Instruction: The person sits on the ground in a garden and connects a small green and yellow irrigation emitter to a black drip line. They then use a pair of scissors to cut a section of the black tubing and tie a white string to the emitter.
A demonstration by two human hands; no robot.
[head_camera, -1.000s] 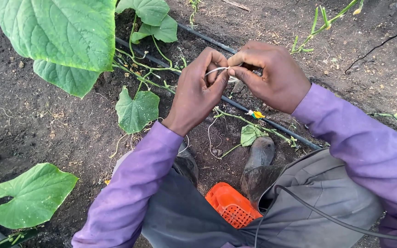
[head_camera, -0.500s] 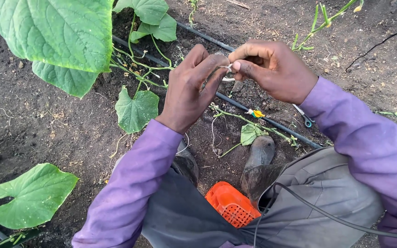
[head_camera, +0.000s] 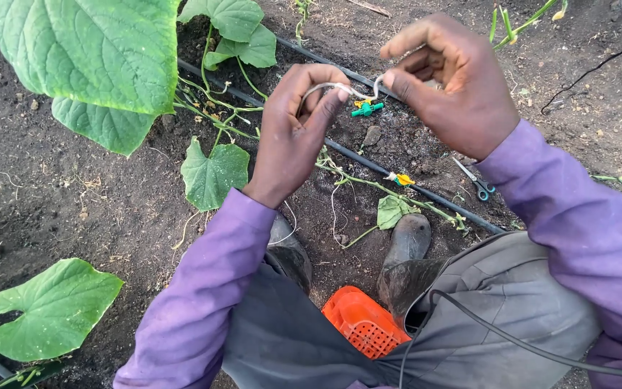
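You are holding a short length of pale string (head_camera: pixel 340 88) in the air between your 2 hands, above the dark soil (head_camera: pixel 52 194) and just over the black drip line (head_camera: pixel 426 193). Your left hand (head_camera: pixel 293 137) is pinching one end between thumb and fingertips, and your right hand (head_camera: pixel 455 86) is pinching the other end, its grip pressed together on the string while the index finger is lifting clear. To work this well, you are probably best keeping both pinches close to the ends, so the middle is staying free to bend, and keeping the tension light, since a thin string like this looks likely to slip or snap under a hard pull. A small green and yellow fitting (head_camera: pixel 366 108) is showing just below the string; a second yellow one (head_camera: pixel 400 179) is sitting on the drip line nearer your boots (head_camera: pixel 406 245). Small scissors (head_camera: pixel 475 184) are lying on the soil beside the line, broad green leaves (head_camera: pixel 95 57) are spreading to your left, and an orange basket (head_camera: pixel 363 323) is resting between your knees.
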